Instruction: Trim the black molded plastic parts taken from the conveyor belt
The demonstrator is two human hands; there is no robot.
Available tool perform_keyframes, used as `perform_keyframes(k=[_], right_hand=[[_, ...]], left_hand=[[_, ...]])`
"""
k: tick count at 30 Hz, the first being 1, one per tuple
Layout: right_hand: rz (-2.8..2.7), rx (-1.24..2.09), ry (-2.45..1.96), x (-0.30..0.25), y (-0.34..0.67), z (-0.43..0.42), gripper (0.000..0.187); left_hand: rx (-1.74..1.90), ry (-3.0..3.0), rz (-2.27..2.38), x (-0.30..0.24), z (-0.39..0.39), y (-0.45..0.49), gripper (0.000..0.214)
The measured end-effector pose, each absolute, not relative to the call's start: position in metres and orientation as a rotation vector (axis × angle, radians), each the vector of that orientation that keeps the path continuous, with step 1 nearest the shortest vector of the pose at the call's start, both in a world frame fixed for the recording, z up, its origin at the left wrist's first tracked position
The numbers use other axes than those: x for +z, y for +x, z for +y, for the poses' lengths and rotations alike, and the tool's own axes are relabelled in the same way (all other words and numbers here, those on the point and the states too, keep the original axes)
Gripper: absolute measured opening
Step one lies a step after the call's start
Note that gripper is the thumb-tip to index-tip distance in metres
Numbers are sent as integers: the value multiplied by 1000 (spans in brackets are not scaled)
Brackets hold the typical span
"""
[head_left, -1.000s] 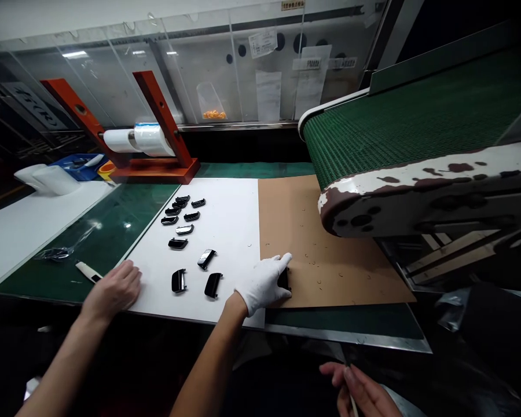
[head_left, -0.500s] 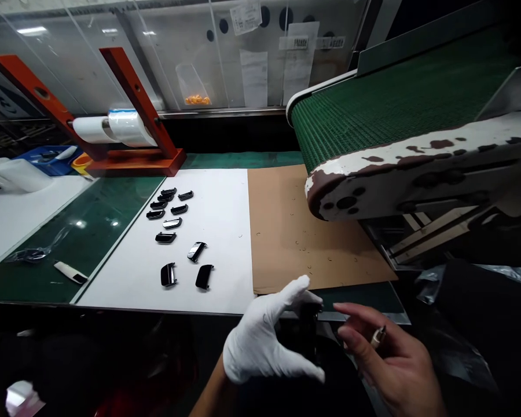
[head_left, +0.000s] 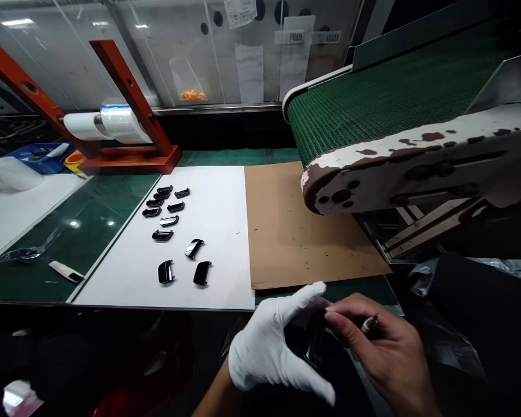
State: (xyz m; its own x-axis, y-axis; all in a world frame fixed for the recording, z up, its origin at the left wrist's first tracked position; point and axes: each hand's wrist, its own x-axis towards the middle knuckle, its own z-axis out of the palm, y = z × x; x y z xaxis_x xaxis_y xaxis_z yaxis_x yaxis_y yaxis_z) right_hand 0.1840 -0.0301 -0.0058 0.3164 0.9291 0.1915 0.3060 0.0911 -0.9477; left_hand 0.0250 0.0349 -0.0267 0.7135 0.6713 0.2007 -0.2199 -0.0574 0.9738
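My left hand (head_left: 269,347), in a white glove, is closed around a glossy black plastic part (head_left: 310,343), held below the table's front edge. My bare right hand (head_left: 386,359) meets it from the right. Its fingers pinch a thin metal-tipped tool (head_left: 369,324), and its forefinger touches the part's top. Several similar black parts (head_left: 169,220) lie in loose rows on a white sheet (head_left: 221,255) on the table.
A brown cardboard sheet (head_left: 295,231) lies right of the white sheet. Above it juts the end of a green conveyor belt (head_left: 395,98) with chipped white paint. At the back left, a red stand (head_left: 125,116) holds film rolls (head_left: 108,124). A white-handled tool (head_left: 65,271) lies on the green mat.
My gloved left hand lifted the black part off the cardboard and drew it down toward me. My right hand rose to meet it. A bare hand by the white sheet has left view.
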Motion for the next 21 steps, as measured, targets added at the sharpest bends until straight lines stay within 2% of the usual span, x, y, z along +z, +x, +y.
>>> perform_keyframes(k=[10, 21], right_hand=[[-1302, 659, -1360, -5, 187, -28, 7], [-1486, 595, -1319, -6, 198, -26, 8]], left_hand=[[590, 1637, 578, -9, 39, 16, 96], [751, 1830, 642, -4, 26, 24, 102]])
